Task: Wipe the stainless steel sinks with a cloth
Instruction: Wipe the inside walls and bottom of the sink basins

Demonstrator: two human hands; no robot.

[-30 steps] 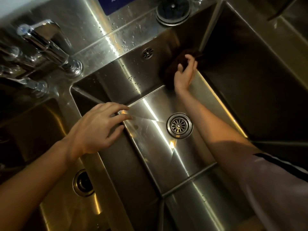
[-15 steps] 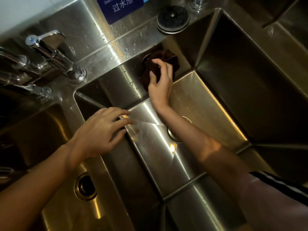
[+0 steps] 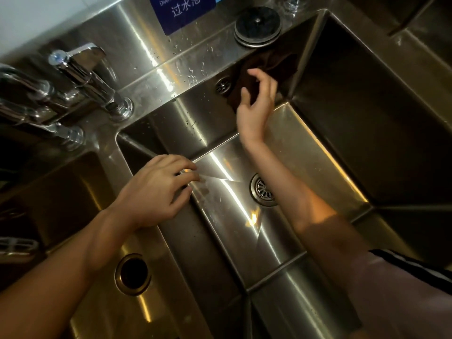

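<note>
A dark brown cloth (image 3: 281, 67) lies against the back wall of the middle stainless steel sink (image 3: 305, 152), high up near its back right corner. My right hand (image 3: 256, 106) grips the cloth with curled fingers and thumb and holds it to the wall, just right of the round overflow hole (image 3: 222, 85). My left hand (image 3: 154, 192) rests on the divider rim between the middle sink and the left sink (image 3: 73, 192), fingers loosely bent over the edge and holding nothing. The sink's drain (image 3: 263, 190) shows beside my right forearm.
A chrome faucet (image 3: 90, 79) stands at the back left on the wet ledge. A round black stopper (image 3: 256, 25) sits on the ledge above the cloth, below a blue sign (image 3: 182, 11). The left sink has an open drain hole (image 3: 132, 274). Another basin lies at the top right.
My right hand swept the cloth left along the back wall over the overflow hole, then back right and up toward the corner. My left hand stayed on the divider.
</note>
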